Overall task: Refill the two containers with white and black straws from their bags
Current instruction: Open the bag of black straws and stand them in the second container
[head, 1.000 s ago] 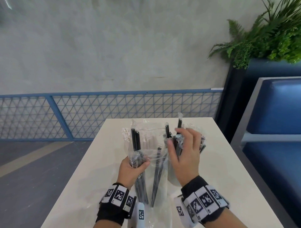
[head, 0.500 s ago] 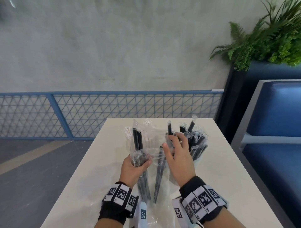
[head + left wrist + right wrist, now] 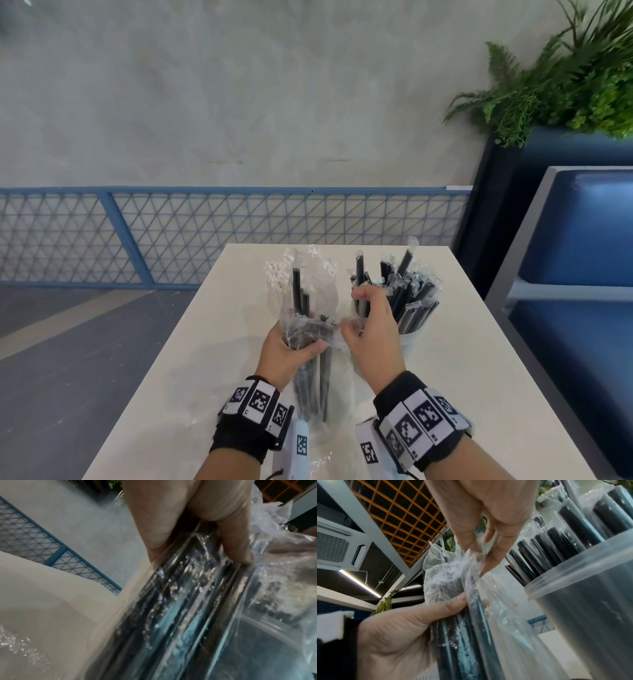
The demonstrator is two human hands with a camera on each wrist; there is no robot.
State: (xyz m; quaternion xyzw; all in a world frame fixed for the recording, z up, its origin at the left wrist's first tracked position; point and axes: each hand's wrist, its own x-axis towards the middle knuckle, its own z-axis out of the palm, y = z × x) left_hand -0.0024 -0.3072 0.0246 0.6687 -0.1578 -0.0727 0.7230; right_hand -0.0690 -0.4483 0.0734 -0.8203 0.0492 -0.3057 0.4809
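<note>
My left hand (image 3: 291, 346) grips a clear plastic bag of black straws (image 3: 313, 373) around its middle, holding it upright over the white table (image 3: 462, 377); the wrist view shows the fingers (image 3: 236, 545) curled round the bag (image 3: 180, 608). My right hand (image 3: 370, 329) pinches the crumpled film at the bag's mouth, seen between thumb and fingers (image 3: 491, 561) on the bag (image 3: 453, 588). Just right stands a translucent container (image 3: 412, 334) packed with wrapped black straws (image 3: 407, 291); it fills the right of the right wrist view as the container (image 3: 590, 608). White straws (image 3: 275, 277) show behind the bag.
A blue mesh railing (image 3: 205, 236) runs behind the table's far edge. A blue bench seat (image 3: 582, 257) and a dark planter with ferns (image 3: 548, 89) stand to the right. Grey floor (image 3: 68, 342) lies to the left of the table.
My right hand has left the straws in the container and come down and left to the mouth of the bag, where it now pinches the film. The left hand has kept its grip.
</note>
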